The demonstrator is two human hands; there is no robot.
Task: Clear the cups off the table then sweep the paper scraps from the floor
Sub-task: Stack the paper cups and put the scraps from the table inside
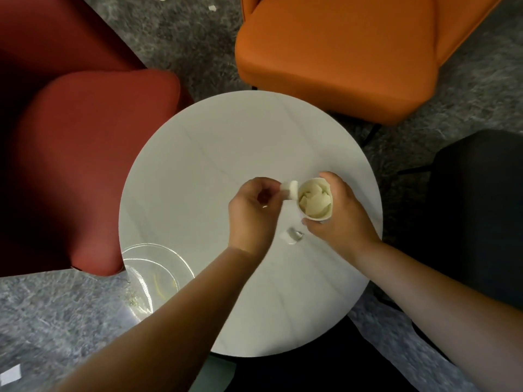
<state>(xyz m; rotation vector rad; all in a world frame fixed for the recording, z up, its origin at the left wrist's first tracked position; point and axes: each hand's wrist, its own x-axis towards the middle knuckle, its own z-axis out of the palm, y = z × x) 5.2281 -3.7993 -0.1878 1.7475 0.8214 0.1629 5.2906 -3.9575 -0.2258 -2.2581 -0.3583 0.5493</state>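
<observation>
On the round white table, my right hand grips a white paper cup that holds several paper scraps. My left hand pinches a white paper scrap right at the cup's left rim. Another crumpled white scrap lies on the table just below the cup, between my hands. More paper scraps lie on the grey carpet, at the far top and at the bottom left.
A clear plastic cup or bag sits at the table's left edge. A dark red armchair stands on the left, an orange chair behind the table, a black chair on the right.
</observation>
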